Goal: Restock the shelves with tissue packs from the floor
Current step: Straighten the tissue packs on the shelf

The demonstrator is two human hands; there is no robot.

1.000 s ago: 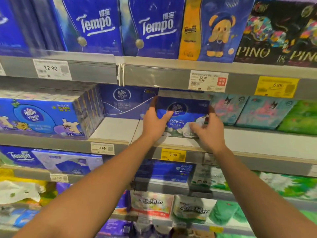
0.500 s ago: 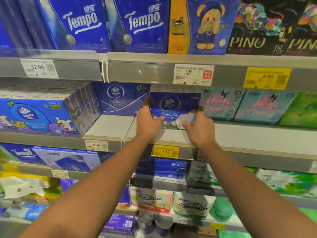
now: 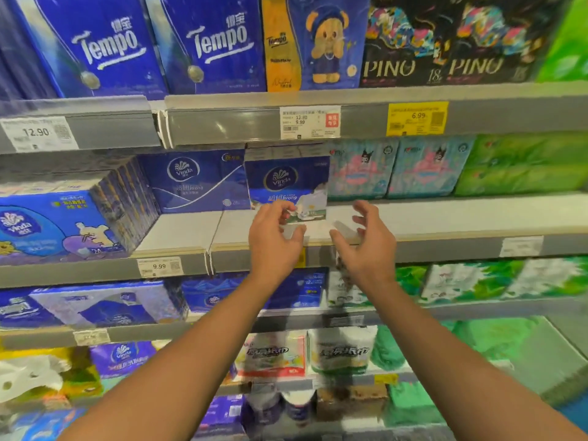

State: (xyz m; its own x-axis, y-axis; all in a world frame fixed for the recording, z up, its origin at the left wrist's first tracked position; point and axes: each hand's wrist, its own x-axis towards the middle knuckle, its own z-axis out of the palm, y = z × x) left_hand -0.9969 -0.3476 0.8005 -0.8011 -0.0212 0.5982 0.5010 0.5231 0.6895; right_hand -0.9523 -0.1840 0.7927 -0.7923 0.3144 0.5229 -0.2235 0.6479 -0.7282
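Observation:
A blue Vinda tissue pack [image 3: 286, 183] stands upright on the middle shelf [image 3: 445, 218], between another blue Vinda pack [image 3: 194, 181] and a teal cartoon pack [image 3: 359, 168]. My left hand [image 3: 275, 238] hovers just in front of its lower left corner, fingers loosely curled, holding nothing. My right hand [image 3: 366, 240] is off to the pack's right, over the shelf's front edge, fingers spread and relaxed, apart from the pack.
Tall Tempo packs [image 3: 105, 46] and PINO packs [image 3: 445, 43] fill the top shelf. A stack of Vinda packs [image 3: 66, 214] sits left on the middle shelf, green packs [image 3: 521, 165] at right. Lower shelves hold more tissue and paper rolls.
Both hands have let go of the blue Vinda pack and drawn back toward me. The pack now stands alone, pushed deeper onto the shelf.

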